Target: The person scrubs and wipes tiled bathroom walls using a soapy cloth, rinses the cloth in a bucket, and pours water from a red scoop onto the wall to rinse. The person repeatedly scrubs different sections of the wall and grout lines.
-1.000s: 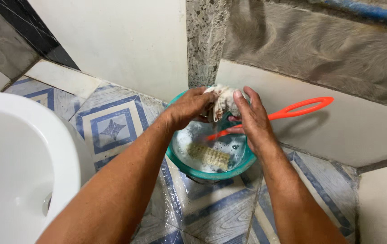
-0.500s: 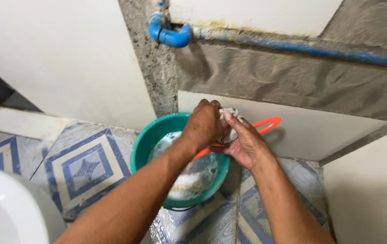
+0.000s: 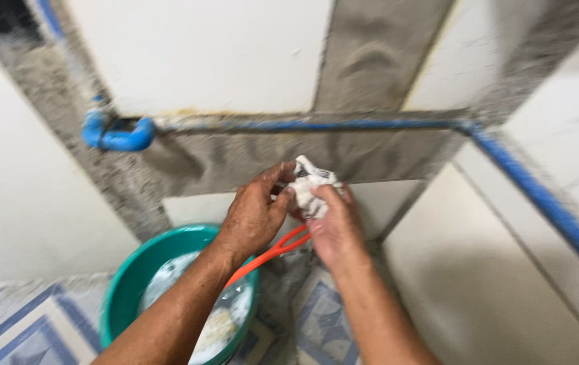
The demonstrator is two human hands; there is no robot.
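Head view: left hand (image 3: 252, 216) and right hand (image 3: 330, 226), both grips closed on one wadded white cloth (image 3: 310, 186), held between them in front of the grey wall band, above and right of the basin. The cloth is bunched, with no clear long axis; a twisted tip points up. Orange looped handle (image 3: 272, 251), long axis slanting from under the hands down-left into the teal basin (image 3: 130, 280) of sudsy water on the patterned tile floor (image 3: 26, 331). Blue pipe (image 3: 316, 125) runs horizontally along the wall, elbow at left.
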